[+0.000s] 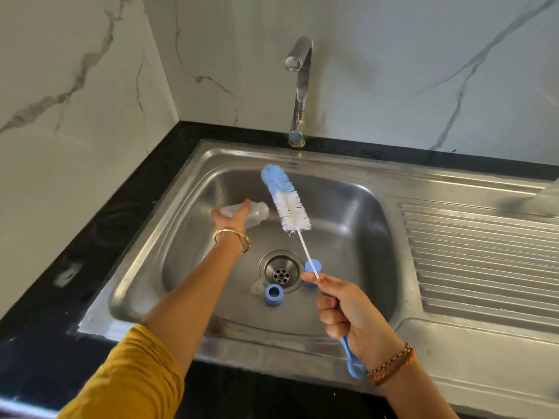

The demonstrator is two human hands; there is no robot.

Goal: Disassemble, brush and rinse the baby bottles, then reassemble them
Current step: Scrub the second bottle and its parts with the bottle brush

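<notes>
The bottle (252, 213) is clear plastic, without its top parts, and lies almost on its side over the sink (378, 189), above and left of the drain (281, 271). No writing on it can be read. The left hand (231, 217) holds it from below, fingers curled around its body. The right hand (344, 309) grips the handle of the blue-white bottle brush (287, 204), bristles up, just right of the bottle. A blue ring (273, 294) lies beside the drain.

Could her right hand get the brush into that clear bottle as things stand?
Probably yes. The right hand grips the brush by its handle, bristles raised beside the clear bottle, which the left hand holds over the sink. Nothing lies between them, though the bottle's mouth is hard to make out.
</notes>
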